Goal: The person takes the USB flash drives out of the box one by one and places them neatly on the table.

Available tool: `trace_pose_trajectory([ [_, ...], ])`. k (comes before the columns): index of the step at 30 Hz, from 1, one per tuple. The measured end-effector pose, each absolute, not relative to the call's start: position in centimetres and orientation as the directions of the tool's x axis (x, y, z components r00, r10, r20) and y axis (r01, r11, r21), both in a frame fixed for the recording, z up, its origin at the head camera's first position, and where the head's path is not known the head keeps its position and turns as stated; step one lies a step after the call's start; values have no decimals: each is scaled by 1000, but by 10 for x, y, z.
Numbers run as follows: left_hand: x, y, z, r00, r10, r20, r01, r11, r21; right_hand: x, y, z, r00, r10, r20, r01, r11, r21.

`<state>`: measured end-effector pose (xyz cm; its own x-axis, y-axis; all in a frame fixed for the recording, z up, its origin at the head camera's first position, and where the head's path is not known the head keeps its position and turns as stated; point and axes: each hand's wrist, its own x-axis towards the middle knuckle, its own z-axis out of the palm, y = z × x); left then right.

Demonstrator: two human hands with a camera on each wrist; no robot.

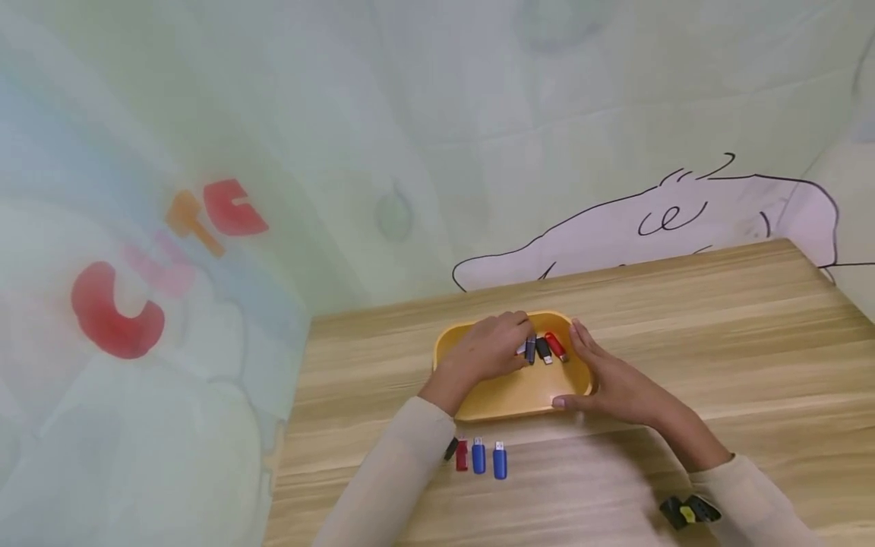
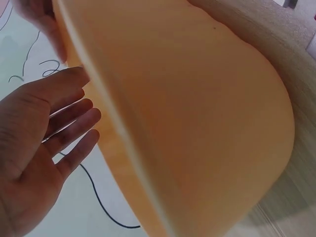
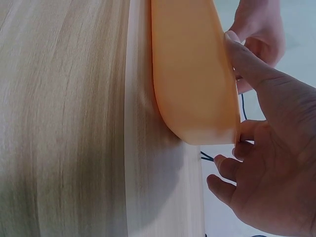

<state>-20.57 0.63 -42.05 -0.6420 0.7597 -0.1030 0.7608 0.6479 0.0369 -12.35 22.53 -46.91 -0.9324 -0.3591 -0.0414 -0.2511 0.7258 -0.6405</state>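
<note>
A yellow plastic bin [image 1: 506, 399] stands on the table, with several USB sticks in it. My left hand [image 1: 488, 346] reaches over the rim, its fingertips right at a dark USB stick [image 1: 530, 350]; I cannot tell whether they pinch it. Beside that stick lie a black USB stick [image 1: 543, 350] and a red USB stick [image 1: 556, 346]. The left wrist view shows the lower fingers loosely bent outside the bin wall [image 2: 197, 113]. My right hand [image 1: 618, 384] grips the bin's right end, thumb on the near rim and fingers along the far side.
On the wooden table [image 1: 581, 479] in front of the bin, two blue USB sticks [image 1: 500, 460] and a dark red USB stick [image 1: 462, 455] lie in a row next to the left sleeve [image 1: 396, 463]. A printed curtain [image 1: 410, 152] hangs behind the table's far edge.
</note>
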Motion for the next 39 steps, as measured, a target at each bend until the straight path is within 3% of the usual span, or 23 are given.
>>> trace_pose_trajectory([
  [12,-211,22,-434,-649,735,-197,750,661,-5,-123,226,-469,-931,-364,-29,-262,722,-640],
  [23,-215,32,-443,-640,733,-231,766,632,-117,-124,226,-470,-933,-359,-21,-260,714,-651],
  [39,-217,35,-447,-632,740,-230,775,615,-147,-123,225,-468,-935,-355,11,-277,710,-647],
])
